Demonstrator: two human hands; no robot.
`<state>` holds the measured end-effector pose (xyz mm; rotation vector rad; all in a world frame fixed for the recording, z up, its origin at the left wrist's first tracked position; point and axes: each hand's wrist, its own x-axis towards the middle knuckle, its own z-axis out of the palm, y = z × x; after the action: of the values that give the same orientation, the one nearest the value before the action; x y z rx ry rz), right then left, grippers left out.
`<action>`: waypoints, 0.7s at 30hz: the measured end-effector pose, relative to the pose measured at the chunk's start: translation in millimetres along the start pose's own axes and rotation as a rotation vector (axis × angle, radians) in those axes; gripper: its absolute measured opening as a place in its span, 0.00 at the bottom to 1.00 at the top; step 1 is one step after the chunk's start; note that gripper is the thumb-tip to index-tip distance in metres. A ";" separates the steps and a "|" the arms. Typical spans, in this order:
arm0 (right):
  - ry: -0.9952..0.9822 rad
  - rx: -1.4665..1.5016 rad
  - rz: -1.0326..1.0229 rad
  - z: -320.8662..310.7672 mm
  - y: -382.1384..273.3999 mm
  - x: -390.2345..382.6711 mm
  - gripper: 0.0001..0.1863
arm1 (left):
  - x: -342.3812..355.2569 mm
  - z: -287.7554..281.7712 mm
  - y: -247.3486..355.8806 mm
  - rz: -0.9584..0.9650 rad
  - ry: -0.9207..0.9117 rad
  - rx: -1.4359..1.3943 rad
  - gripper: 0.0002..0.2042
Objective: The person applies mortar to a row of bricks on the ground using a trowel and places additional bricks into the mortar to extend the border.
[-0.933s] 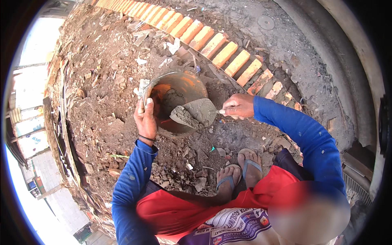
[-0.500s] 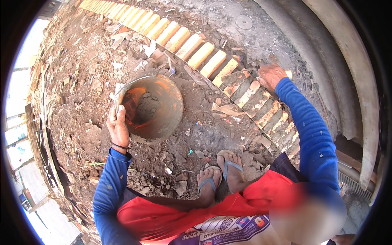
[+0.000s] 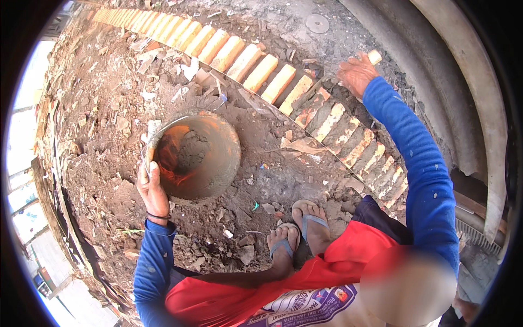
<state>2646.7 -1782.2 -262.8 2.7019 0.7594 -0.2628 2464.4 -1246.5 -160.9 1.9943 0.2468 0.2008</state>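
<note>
A round bucket (image 3: 227, 169) with wet grey mortar (image 3: 192, 150) inside and orange showing through its wall stands tilted on the dirt. My left hand (image 3: 152, 192) grips its left rim, thumb over the edge. Out beyond the row of bricks (image 3: 279, 83), my right hand (image 3: 357, 74) is closed round what looks like a trowel. Only the pale end of a handle (image 3: 374, 57) shows; the blade is hidden. The bricks stand side by side in a slanting row. Grey mortar (image 3: 348, 143) fills the gaps between the nearer ones, and the farther gaps look dark.
A thin straight strip (image 3: 321, 143) runs along the row's near side. Large curved grey pipes or beams (image 3: 447, 71) rise at the right. A flat disc (image 3: 317, 23) lies on the far ground. Rubble (image 3: 128, 122) covers the left side. My sandalled feet (image 3: 310, 220) are below the bucket.
My right hand has moved farther out from the bricks with the handle in it, and the handle's end now points farther away. My left hand keeps its hold on the bucket. The view has shifted slightly.
</note>
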 end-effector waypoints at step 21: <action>-0.098 0.146 -0.025 27.6 -4.8 3.4 0.14 | 9.7 4.7 6.4 -0.058 -0.022 -0.045 0.17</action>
<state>2644.6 -1786.5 -290.6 2.7924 0.7738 -0.4704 2475.5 -1250.7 -156.8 1.9407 0.2831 0.1455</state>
